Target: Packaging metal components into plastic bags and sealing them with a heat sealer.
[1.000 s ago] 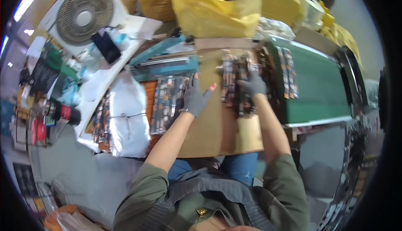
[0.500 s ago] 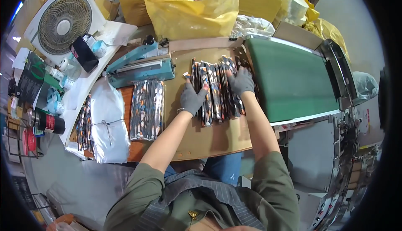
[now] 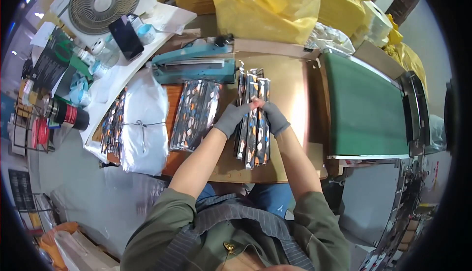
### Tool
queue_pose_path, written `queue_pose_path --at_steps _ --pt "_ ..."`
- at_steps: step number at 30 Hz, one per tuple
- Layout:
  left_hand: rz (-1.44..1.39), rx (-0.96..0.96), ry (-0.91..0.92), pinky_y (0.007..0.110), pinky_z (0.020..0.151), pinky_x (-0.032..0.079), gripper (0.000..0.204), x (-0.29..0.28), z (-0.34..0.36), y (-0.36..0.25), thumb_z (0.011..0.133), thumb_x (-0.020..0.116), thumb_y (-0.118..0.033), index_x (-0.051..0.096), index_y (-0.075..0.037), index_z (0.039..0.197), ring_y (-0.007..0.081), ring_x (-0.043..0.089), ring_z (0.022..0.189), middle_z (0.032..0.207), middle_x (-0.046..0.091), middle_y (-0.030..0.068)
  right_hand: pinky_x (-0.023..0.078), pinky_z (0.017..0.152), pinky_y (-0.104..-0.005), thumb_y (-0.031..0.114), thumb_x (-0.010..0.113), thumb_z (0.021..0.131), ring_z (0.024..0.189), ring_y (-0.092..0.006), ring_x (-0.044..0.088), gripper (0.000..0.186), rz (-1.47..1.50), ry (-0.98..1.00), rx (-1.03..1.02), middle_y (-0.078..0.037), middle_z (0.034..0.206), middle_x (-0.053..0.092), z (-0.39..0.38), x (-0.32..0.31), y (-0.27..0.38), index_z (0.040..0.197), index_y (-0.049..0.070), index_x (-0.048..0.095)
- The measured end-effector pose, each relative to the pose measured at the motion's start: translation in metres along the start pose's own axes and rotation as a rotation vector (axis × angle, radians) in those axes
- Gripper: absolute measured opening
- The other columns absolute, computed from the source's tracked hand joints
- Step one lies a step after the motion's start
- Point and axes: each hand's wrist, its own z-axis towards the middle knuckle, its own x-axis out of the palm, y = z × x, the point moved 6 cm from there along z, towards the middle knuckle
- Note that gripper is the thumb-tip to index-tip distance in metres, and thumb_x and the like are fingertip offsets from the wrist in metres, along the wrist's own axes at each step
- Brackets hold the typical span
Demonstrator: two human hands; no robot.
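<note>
My left hand (image 3: pixel 233 117) and my right hand (image 3: pixel 275 116), both in grey gloves with bare fingertips, are closed around a bundle of long narrow packets (image 3: pixel 252 145). These sticks are black with orange, white and blue marks. My thumbs meet across the top of the bundle, while the other fingers are mostly hidden at its sides. Below the bundle lies a brown board (image 3: pixel 290 84). To its left rests a stack of similar packets (image 3: pixel 195 116), apart from my left hand, in what looks like clear film.
Behind the stack stands a teal bag sealer (image 3: pixel 196 69). Farther left are tied clear plastic bags (image 3: pixel 145 143) and a white shelf with a fan (image 3: pixel 103 3) and a phone (image 3: pixel 126 37). A green conveyor belt (image 3: pixel 364 108) borders the right; a yellow sack (image 3: pixel 268 15) stands behind.
The spread-out packets have been drawn together into a narrow bundle between my hands. My right hand has moved left, toward my left hand. The view has shifted.
</note>
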Motion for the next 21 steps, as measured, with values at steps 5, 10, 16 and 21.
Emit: queue_pose_path --at_steps 5,10,16,21 --pt "0.162 0.478 0.224 0.029 0.091 0.044 0.082 0.015 -0.068 -0.085 0.058 0.086 -0.018 0.042 -0.003 0.125 0.0153 0.056 0.102 0.113 0.058 0.0063 0.049 0.084 -0.0309 0.013 0.074 0.071 0.094 -0.0172 0.060 0.060 -0.166 0.115 -0.522 -0.008 0.104 0.062 -0.068 0.064 0.052 0.122 -0.002 0.047" --pt "0.074 0.457 0.382 0.032 0.102 0.036 0.119 0.000 -0.108 -0.081 0.052 0.089 -0.020 0.014 -0.004 0.143 0.0213 0.041 0.123 0.135 0.039 0.0125 0.036 0.101 -0.0342 0.012 0.084 0.058 0.121 -0.0217 0.043 0.107 -0.432 0.248 -0.714 -0.013 0.133 0.042 -0.118 0.107 0.065 0.143 0.003 0.018" --pt "0.310 0.447 0.393 0.032 0.091 0.044 0.073 0.001 -0.144 -0.081 0.059 0.082 -0.018 0.047 -0.003 0.121 0.0185 0.055 0.103 0.111 0.058 0.0100 0.047 0.080 -0.0297 0.005 0.080 0.063 0.097 -0.0175 0.054 0.095 -0.243 0.087 -0.500 -0.012 0.115 0.051 -0.144 0.152 0.028 0.139 0.003 0.023" --pt "-0.308 -0.057 0.566 0.027 0.085 0.044 0.043 -0.015 -0.202 -0.034 0.072 0.070 -0.022 0.054 -0.005 0.108 0.0128 0.055 0.091 0.093 0.058 0.0033 0.047 0.077 -0.0300 0.022 0.066 0.076 0.085 -0.0182 0.059 0.062 -0.888 0.136 -0.981 -0.011 0.099 0.060 -0.161 0.195 0.051 0.129 0.002 0.042"
